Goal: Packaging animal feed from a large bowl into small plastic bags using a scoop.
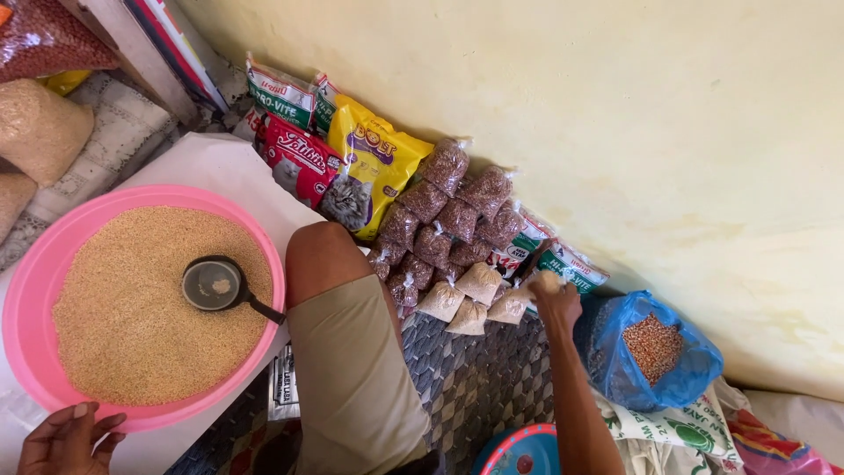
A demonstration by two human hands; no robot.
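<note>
Scoop (214, 284) in grain basin (26, 290), small bags (466, 299) right, against wall (659, 132)

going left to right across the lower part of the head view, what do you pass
left hand on the floor → round pink plastic basin of pale grain → black metal scoop → bent knee in khaki shorts → small clear bags of pale grain → right hand → blue plastic bag of corn kernels

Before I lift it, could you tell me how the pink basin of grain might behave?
The pink basin is heaped with grain, so it is probably heavy. Its thin rim may flex. The loose scoop would likely slide if tilted.
</note>
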